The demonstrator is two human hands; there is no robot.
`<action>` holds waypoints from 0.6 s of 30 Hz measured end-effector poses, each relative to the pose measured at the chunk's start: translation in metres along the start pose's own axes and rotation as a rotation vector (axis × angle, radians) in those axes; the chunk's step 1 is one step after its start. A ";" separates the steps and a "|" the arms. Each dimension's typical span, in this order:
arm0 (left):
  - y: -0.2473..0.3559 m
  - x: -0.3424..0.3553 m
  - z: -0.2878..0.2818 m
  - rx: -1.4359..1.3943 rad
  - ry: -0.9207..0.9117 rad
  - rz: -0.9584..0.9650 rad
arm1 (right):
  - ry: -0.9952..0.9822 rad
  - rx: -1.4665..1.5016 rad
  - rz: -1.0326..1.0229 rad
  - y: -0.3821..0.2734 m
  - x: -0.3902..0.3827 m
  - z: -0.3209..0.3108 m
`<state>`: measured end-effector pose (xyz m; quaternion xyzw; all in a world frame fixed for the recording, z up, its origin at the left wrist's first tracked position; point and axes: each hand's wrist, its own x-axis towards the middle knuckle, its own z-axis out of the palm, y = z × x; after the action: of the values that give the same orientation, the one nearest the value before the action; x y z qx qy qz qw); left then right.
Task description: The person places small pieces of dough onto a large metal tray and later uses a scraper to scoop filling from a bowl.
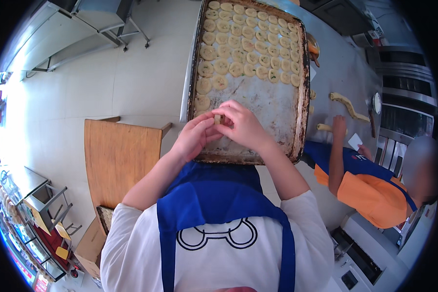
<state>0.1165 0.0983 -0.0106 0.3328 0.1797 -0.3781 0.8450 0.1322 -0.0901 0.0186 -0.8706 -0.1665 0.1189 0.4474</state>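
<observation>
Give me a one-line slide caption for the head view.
Left hand and right hand pinch a dough piece over a tray partly covered with dough rounds.

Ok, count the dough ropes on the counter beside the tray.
2: a long, bent rope on the counter; a shorter rope nearer the tray, partly under the co-worker's hand. More may be hidden there.

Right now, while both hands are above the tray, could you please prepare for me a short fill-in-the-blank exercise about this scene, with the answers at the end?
1. A small piece of dough shows ____ the left hand and the right hand.
2. On the tray, most flat dough rounds lie ____ from the blue apron than the hands do.
3. The wooden table stands to the apron's ____.
4. The other worker's shirt is ____.

Missing words: between; farther; left; orange.
</observation>
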 end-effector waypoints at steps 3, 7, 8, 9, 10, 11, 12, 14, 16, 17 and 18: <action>-0.002 0.002 -0.001 -0.036 -0.009 -0.040 | 0.059 -0.121 -0.126 0.009 -0.008 -0.001; -0.010 0.005 0.002 -0.070 0.005 -0.021 | 0.143 -0.044 -0.107 0.020 -0.006 -0.002; -0.011 0.004 0.004 -0.051 0.006 -0.008 | 0.167 -0.054 -0.079 0.028 0.002 -0.007; -0.009 0.001 0.011 -0.031 0.004 0.005 | 0.192 -0.065 -0.050 0.036 0.012 -0.013; -0.008 -0.001 0.016 -0.009 -0.007 0.009 | 0.205 -0.069 0.010 0.050 0.022 -0.021; -0.010 -0.001 0.015 0.028 -0.041 -0.012 | 0.218 -0.070 0.067 0.070 0.034 -0.027; -0.011 -0.001 0.010 0.064 -0.073 -0.029 | 0.229 -0.070 0.120 0.085 0.044 -0.030; -0.013 -0.003 0.005 0.120 -0.108 -0.034 | 0.181 -0.217 0.017 0.099 0.054 -0.033; -0.016 -0.009 0.003 0.160 -0.108 -0.012 | 0.144 -0.300 -0.056 0.105 0.060 -0.031; -0.016 -0.011 0.002 0.161 -0.094 -0.007 | 0.134 -0.312 -0.079 0.108 0.061 -0.030; -0.016 -0.013 0.000 0.159 -0.081 0.000 | 0.123 -0.327 -0.102 0.110 0.062 -0.029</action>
<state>0.0955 0.0971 -0.0099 0.3835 0.1147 -0.4043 0.8224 0.2197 -0.1466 -0.0589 -0.9278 -0.1999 0.0142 0.3148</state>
